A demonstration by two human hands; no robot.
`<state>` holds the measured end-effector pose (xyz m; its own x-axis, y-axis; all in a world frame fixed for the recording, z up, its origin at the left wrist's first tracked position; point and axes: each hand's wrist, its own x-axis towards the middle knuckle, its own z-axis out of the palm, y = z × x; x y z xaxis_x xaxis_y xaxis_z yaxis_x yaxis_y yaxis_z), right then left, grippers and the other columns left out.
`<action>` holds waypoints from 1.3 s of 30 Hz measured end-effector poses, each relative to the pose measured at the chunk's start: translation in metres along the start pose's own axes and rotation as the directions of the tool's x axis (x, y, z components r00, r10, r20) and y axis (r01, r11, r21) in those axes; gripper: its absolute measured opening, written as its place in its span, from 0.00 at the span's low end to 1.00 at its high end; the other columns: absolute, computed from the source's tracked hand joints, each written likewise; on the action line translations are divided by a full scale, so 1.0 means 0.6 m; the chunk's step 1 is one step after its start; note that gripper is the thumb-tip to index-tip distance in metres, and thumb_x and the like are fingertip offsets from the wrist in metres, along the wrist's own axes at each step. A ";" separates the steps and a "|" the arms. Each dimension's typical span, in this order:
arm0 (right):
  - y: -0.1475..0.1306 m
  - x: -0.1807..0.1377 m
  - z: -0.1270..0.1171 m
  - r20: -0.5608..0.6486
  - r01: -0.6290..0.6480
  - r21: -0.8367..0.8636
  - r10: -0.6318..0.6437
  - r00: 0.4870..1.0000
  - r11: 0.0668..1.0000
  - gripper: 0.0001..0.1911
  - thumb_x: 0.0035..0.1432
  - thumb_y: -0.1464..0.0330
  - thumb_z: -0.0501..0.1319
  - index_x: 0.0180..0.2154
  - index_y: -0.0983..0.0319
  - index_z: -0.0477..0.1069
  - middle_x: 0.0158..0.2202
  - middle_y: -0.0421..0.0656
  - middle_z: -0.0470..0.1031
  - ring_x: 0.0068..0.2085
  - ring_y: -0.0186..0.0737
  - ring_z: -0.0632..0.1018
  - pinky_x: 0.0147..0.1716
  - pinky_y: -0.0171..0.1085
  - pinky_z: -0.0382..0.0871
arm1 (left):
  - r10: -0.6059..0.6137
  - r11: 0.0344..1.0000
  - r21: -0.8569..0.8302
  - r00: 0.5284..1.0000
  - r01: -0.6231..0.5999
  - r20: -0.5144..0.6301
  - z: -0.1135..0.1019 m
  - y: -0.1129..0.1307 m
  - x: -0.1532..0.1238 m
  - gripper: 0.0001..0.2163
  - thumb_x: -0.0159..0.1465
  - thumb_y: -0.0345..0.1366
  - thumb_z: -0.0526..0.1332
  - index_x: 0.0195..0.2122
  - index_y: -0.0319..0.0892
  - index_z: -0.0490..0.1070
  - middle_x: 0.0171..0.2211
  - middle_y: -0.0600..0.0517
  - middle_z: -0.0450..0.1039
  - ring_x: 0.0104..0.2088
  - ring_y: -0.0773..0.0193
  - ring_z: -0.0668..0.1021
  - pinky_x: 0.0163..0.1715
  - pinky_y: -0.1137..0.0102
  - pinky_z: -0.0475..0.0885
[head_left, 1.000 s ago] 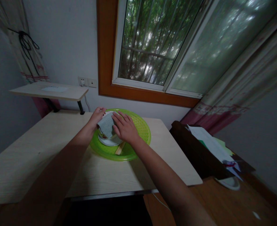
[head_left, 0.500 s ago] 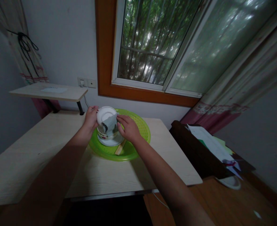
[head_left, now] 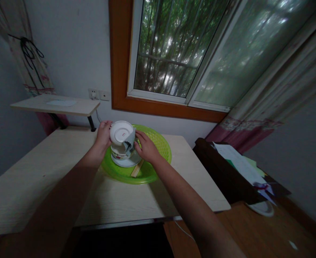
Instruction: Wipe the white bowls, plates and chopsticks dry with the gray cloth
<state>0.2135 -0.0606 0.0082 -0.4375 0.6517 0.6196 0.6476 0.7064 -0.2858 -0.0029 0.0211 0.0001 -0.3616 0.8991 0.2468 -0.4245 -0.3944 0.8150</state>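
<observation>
My left hand [head_left: 104, 135] grips a white bowl [head_left: 118, 133] by its left side. The bowl is tipped so that its round base faces me. At its right side my right hand [head_left: 146, 145] is closed on a grey-green patterned cloth [head_left: 130, 140], which lies against the bowl's wall. Directly below, another bowl with a coloured pattern [head_left: 117, 156] rests on a white plate [head_left: 125, 163]. These stand in a round green plastic basket [head_left: 160, 143]. Wooden chopsticks [head_left: 137, 169] lie in the basket, right of the plate.
The basket is on a pale wooden table [head_left: 115, 204]. A small raised shelf [head_left: 74, 109] with a paper on it stands at the back left. Behind is a wall with sockets [head_left: 98, 94] and a window. A dark cabinet [head_left: 219, 172] with papers stands to the right.
The cloth and my right hand have shifted slightly right, from across the bowl's base to its right side. More of the base now shows. My left hand keeps its hold.
</observation>
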 end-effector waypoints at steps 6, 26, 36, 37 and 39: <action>-0.001 0.002 -0.004 -0.014 0.045 0.045 -0.044 0.999 0.998 0.29 0.66 0.67 0.53 0.67 0.62 0.55 0.68 0.51 0.58 0.67 0.48 0.61 0.68 0.51 0.56 | 0.016 0.998 0.058 0.996 -0.021 0.085 0.006 0.000 -0.009 0.11 0.55 0.40 0.65 0.35 0.43 0.66 0.30 0.56 0.68 0.29 0.68 0.71 0.28 0.74 0.68; -0.035 0.012 -0.001 0.139 0.333 -0.041 -0.325 0.936 0.942 0.33 0.66 0.68 0.54 0.70 0.58 0.48 0.71 0.44 0.53 0.73 0.46 0.49 0.70 0.55 0.48 | 0.005 0.964 0.259 0.975 -0.064 0.222 0.009 -0.002 -0.019 0.11 0.58 0.42 0.63 0.39 0.43 0.67 0.31 0.54 0.68 0.29 0.67 0.71 0.28 0.73 0.67; -0.005 0.005 0.003 -0.038 0.066 0.087 -0.062 0.997 0.994 0.29 0.67 0.65 0.55 0.67 0.60 0.55 0.69 0.49 0.57 0.68 0.45 0.61 0.68 0.49 0.56 | 0.129 0.961 0.244 0.991 -0.131 0.025 0.003 0.002 -0.005 0.11 0.60 0.42 0.63 0.40 0.45 0.66 0.33 0.54 0.69 0.30 0.66 0.72 0.28 0.73 0.67; -0.002 0.005 0.004 -0.040 0.045 0.102 -0.041 0.998 0.994 0.29 0.67 0.65 0.55 0.67 0.60 0.57 0.68 0.50 0.58 0.67 0.45 0.62 0.68 0.49 0.58 | 0.141 0.958 0.251 0.990 -0.139 0.010 0.001 0.003 -0.005 0.11 0.60 0.43 0.62 0.40 0.45 0.66 0.33 0.54 0.69 0.31 0.66 0.73 0.28 0.73 0.67; 0.003 0.003 0.007 -0.035 0.006 0.130 -0.002 0.999 0.992 0.27 0.66 0.64 0.55 0.65 0.60 0.60 0.67 0.51 0.61 0.66 0.46 0.64 0.66 0.50 0.60 | 0.150 0.959 0.244 0.989 -0.143 -0.012 -0.002 0.005 -0.003 0.11 0.61 0.43 0.62 0.41 0.45 0.66 0.33 0.53 0.69 0.31 0.65 0.73 0.29 0.72 0.68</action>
<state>0.2114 -0.0568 0.0056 -0.4166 0.6406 0.6450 0.5586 0.7402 -0.3744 -0.0044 0.0180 0.0017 -0.4312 0.8273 0.3601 -0.1529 -0.4603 0.8745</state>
